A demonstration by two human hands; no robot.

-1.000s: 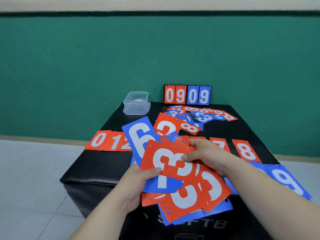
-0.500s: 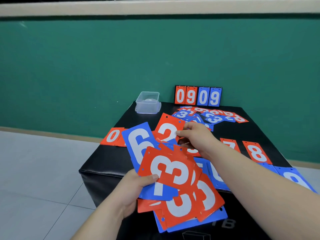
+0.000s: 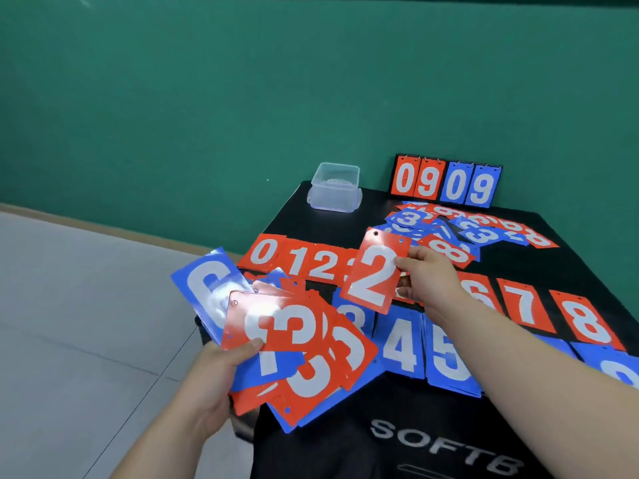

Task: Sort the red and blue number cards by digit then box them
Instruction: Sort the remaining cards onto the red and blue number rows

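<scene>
Number cards [image 3: 294,347], fanned with a red 3 on top, sit at 7 o'clock, gripped by the left hand [image 3: 214,385]. Right hand [image 3: 428,281] pinches a red 2 card [image 3: 373,271] at centre, over the sorted card rows [image 3: 401,344]. Clear plastic box [image 3: 334,188] stands at 12 o'clock.

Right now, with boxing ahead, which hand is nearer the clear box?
Right. The right hand, holding a red 2 card, is mid-table before the clear box; the left hand is at the near edge.

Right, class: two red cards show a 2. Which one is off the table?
The red 2 pinched by the right hand, held in the air and tilted. The other red 2 lies flat beside the red 1.
</scene>
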